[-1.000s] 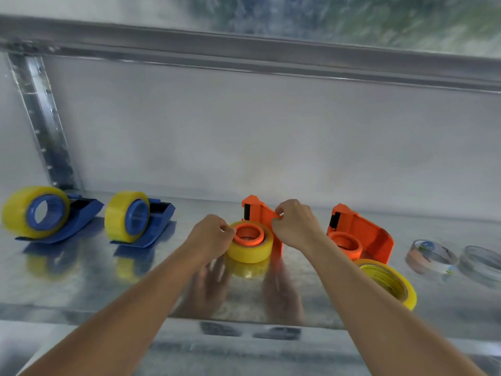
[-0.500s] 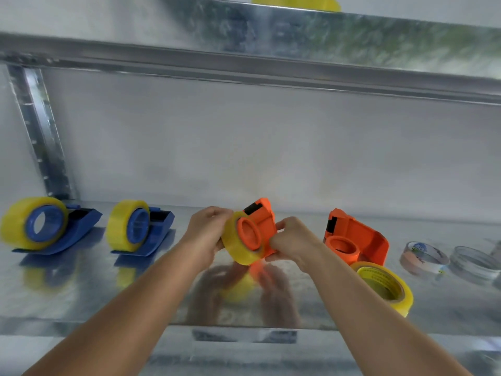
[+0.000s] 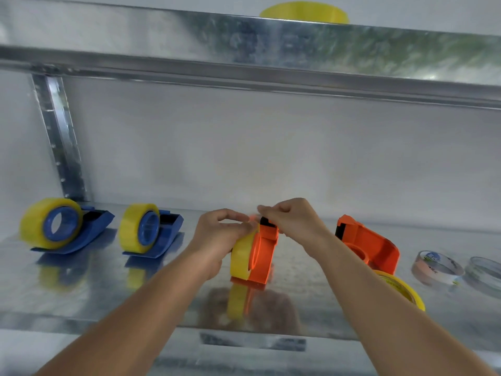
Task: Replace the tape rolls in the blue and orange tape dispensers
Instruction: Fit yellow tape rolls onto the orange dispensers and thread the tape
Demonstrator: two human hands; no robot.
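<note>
Two hands: both mine, on one orange dispenser (image 3: 264,253).
Left hand (image 3: 219,237): gripping its yellow roll (image 3: 241,257).
Right hand (image 3: 294,221): pinching at its cutter end.

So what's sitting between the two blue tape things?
Nothing. The head view shows bare shelf between the left blue dispenser and right one.

Galvanised metal shelf (image 3: 81,302) — shiny, mirrors whatever stands on it. Perforated upright post (image 3: 61,142) at back left. Upper shelf beam (image 3: 244,66) spans the full width overhead. Pale back wall (image 3: 244,147) behind. Far right of the shelf — two near-empty clear rings lying flat: one with printed label (image 3: 436,267), one plain (image 3: 484,274), just beside it.
</note>
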